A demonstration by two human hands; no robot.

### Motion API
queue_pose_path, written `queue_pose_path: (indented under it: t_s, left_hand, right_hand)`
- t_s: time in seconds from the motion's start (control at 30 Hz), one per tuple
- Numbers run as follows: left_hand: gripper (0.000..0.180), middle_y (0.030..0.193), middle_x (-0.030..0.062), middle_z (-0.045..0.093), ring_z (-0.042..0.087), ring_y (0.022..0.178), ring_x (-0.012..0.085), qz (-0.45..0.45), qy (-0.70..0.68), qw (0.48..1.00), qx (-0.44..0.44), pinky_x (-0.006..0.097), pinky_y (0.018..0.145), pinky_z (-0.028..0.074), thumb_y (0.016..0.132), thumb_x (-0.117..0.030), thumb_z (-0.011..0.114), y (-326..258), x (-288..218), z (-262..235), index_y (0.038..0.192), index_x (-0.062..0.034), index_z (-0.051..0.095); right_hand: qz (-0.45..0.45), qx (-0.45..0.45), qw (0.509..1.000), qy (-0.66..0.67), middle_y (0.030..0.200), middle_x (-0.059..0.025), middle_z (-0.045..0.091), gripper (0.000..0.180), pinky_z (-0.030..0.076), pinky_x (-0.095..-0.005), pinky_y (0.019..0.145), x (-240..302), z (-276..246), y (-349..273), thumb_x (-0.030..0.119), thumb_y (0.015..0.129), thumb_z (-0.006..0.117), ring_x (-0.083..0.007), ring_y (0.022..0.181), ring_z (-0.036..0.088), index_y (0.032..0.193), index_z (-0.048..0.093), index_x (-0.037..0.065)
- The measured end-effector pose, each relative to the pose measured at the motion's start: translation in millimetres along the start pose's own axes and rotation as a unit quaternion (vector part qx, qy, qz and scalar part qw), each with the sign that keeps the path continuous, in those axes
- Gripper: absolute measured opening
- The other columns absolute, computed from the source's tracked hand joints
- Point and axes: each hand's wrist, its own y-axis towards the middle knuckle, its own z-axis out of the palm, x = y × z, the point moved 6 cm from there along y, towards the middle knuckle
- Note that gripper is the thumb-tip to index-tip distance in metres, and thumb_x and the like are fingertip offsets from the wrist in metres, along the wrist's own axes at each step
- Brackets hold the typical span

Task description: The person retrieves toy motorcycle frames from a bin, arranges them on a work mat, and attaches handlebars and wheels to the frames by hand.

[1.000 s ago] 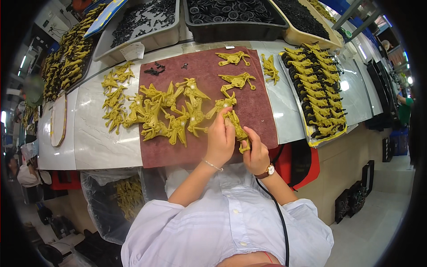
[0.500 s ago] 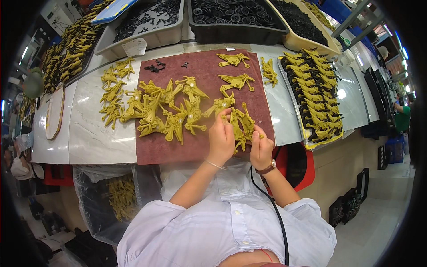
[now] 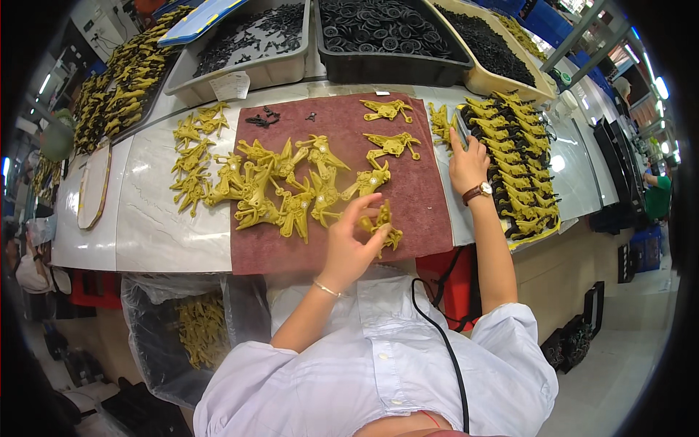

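Both hands work apart: the left hand (image 3: 348, 247) pinches a yellow part (image 3: 381, 226) between thumb and fingertips, a narrow grip holding it just above the near edge of the maroon mat (image 3: 415, 189), while the right hand (image 3: 468, 162) lies with its fingers spread wide at the right side of the worktop (image 3: 145, 218), its fingertips touching the row of yellow parts on the tray (image 3: 520, 171); whether it has closed on anything I cannot tell. A watch (image 3: 477, 192) sits on that wrist. A loose heap (image 3: 291, 186) of the same yellow castings covers the middle of the mat, with more scattered on the bare worktop toward its left edge (image 3: 193, 156). Along the far edge stand bins of black parts (image 3: 386, 29). A bag (image 3: 186, 328) with more yellow pieces hangs below the near edge at the left. By my reading, the step in hand is one piece lifted from the heap and held ready while the other hand fetches or places at the tray. The next move probably calls for bringing both hands together over the mat's near right corner, keeping the pinched piece level and clear of the heap.
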Motion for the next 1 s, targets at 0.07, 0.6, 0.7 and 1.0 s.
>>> queue_pose_path:
  t_s: [0.07,0.6,0.7,1.0]
  left_hand:
    - [0.048,0.101,0.0074,0.064,0.064,0.083,0.0116,0.023,0.038,0.999,-0.030,0.024,0.069,0.053,0.082,-0.002,0.066,-3,-12,-16,0.128,-0.0073,0.052]
    - [0.023,0.104,0.0094,0.067,0.064,0.095,0.0154,0.010,0.042,0.997,0.068,0.029,0.084,0.051,0.084,-0.007,0.065,37,-1,-1,0.106,0.0000,0.063]
    - [0.023,0.100,0.0102,0.068,0.066,0.093,0.0178,0.009,0.137,0.987,0.086,0.030,0.082,0.052,0.082,-0.008,0.066,68,1,22,0.104,-0.0010,0.064]
    - [0.016,0.085,0.0112,0.066,0.065,0.080,0.0206,0.116,0.209,0.971,-0.015,0.032,0.073,0.051,0.076,-0.005,0.069,91,19,32,0.090,-0.0003,0.064]
  right_hand:
    - [-0.052,-0.044,0.996,0.054,0.131,-0.0186,0.046,0.057,0.036,-0.0503,0.097,18,-15,5,0.011,0.081,0.057,-0.0369,0.119,0.042,0.137,0.048,0.019]
    - [-0.102,-0.120,0.830,0.534,0.099,-0.0095,0.066,0.021,0.052,-0.0283,0.072,52,-62,-25,0.014,0.091,0.061,-0.0175,0.087,0.065,0.108,0.061,0.002]
    - [0.078,-0.117,0.699,0.702,0.098,-0.0069,0.066,0.026,0.046,-0.0226,0.063,-2,-47,-42,0.017,0.101,0.046,-0.0076,0.071,0.057,0.117,0.054,-0.001]
    - [0.170,-0.040,0.568,0.804,0.097,-0.0126,0.067,0.028,0.047,-0.0214,0.063,-7,-42,-99,0.023,0.102,0.042,-0.0101,0.074,0.061,0.115,0.054,0.001]
